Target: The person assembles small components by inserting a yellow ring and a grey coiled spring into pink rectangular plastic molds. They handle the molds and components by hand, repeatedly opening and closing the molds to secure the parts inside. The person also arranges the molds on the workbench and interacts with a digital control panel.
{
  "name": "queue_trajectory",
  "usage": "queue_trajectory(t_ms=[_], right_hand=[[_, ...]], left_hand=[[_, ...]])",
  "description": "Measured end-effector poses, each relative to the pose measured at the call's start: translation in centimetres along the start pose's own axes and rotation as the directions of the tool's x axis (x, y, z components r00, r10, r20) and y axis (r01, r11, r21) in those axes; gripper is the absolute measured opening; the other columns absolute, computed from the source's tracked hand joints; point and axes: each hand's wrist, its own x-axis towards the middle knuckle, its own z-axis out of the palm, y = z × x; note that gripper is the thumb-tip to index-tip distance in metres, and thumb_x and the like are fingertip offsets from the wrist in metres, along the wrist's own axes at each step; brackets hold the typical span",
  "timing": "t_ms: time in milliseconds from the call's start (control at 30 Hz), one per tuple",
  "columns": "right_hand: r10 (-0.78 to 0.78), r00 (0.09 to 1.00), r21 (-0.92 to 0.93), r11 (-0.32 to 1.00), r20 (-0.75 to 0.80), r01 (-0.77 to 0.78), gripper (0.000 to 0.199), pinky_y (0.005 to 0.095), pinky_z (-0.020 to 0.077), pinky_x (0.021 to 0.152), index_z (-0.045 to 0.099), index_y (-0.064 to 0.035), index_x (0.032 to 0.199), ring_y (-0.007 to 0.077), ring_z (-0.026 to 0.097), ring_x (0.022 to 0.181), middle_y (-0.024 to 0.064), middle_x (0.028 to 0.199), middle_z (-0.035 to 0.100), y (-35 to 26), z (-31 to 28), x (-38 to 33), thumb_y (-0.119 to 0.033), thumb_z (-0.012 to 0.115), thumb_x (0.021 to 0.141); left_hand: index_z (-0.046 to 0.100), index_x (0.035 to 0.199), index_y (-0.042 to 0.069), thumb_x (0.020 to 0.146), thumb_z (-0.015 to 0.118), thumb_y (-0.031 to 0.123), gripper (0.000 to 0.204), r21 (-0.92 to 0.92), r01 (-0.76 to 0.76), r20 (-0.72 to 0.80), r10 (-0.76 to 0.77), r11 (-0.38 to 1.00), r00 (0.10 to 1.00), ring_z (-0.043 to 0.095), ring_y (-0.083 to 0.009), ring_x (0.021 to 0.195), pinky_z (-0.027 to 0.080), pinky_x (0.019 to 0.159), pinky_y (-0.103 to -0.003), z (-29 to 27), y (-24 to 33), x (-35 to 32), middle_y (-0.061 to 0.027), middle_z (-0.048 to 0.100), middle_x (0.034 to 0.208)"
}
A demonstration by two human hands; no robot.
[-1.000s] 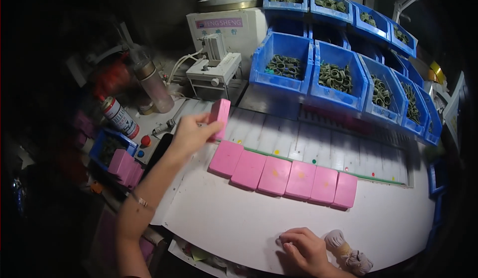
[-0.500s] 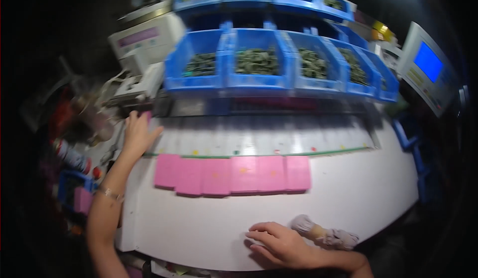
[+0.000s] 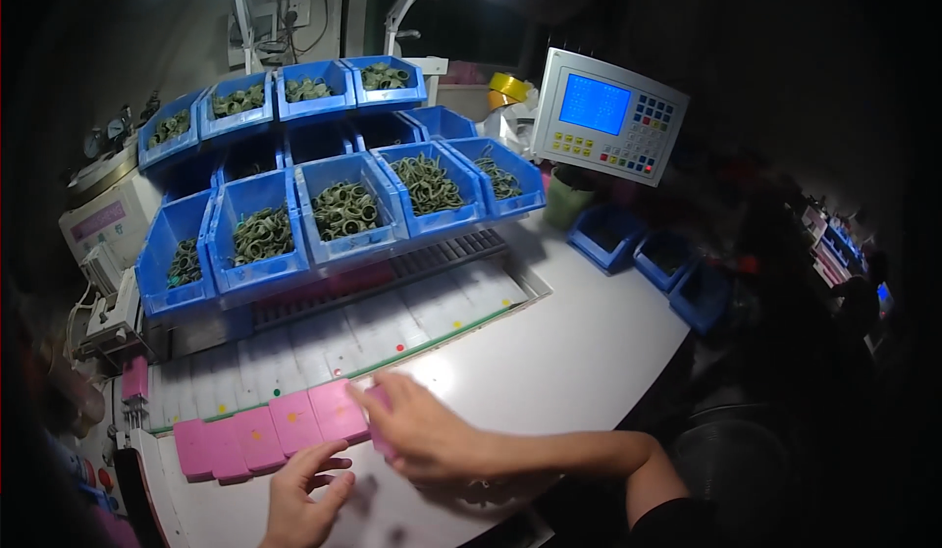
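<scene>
A row of flat pink blocks (image 3: 265, 435) lies on the white table (image 3: 569, 352), at its lower left. My right hand (image 3: 427, 435) reaches in from the right and lies over the row's right end, its fingers closed around the last pink block (image 3: 377, 428), which is mostly hidden. My left hand (image 3: 299, 494) rests on the table just in front of the row with its fingers apart and nothing in it. It is close to the blocks, but I cannot tell whether it touches them.
Two tiers of blue bins (image 3: 339, 209) holding greenish rings stand behind a ribbed white ramp (image 3: 373, 322). A control panel with a blue screen (image 3: 608, 116) stands at the back right, with small blue bins (image 3: 638, 249) below. A white machine (image 3: 98, 229) and another pink block (image 3: 133, 379) are at the left.
The view has swung to the right. My left hand came back from the far left to the front of the row. My right hand moved from the table's front edge onto the row's right end.
</scene>
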Motion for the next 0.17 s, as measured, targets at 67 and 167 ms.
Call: queue_trajectory(t_ms=[67, 167], right_hand=[[-0.152, 0.981, -0.059, 0.988, -0.12, 0.145, 0.064, 0.0449, 0.0425, 0.088, 0.036, 0.0037, 0.131, 0.0406, 0.048, 0.101, 0.0257, 0.111, 0.045, -1.9, 2.5, -0.7, -0.008, 0.06, 0.073], [-0.211, 0.955, -0.067, 0.977, -0.209, 0.202, 0.059, 0.0407, 0.0434, 0.09, 0.039, -0.0011, 0.133, 0.0359, 0.05, 0.106, 0.0248, 0.113, 0.046, -4.6, 3.0, -2.6, -0.007, 0.054, 0.076]], left_hand=[[0.046, 0.131, 0.007, 0.087, 0.06, 0.014, 0.047, 0.02, -0.146, -0.003, 0.146, 0.989, 0.989, 0.058, -0.0207, 0.1, 0.048, 0.081, -0.029, 1.6, -0.5, -0.2, -0.0173, 0.056, 0.116], [0.049, 0.127, 0.007, 0.081, 0.065, 0.02, 0.051, 0.223, -0.22, 0.102, 0.201, 0.95, 0.974, 0.056, -0.0335, 0.107, 0.048, 0.087, -0.039, 1.5, -3.7, 0.2, -0.0147, 0.048, 0.129]])
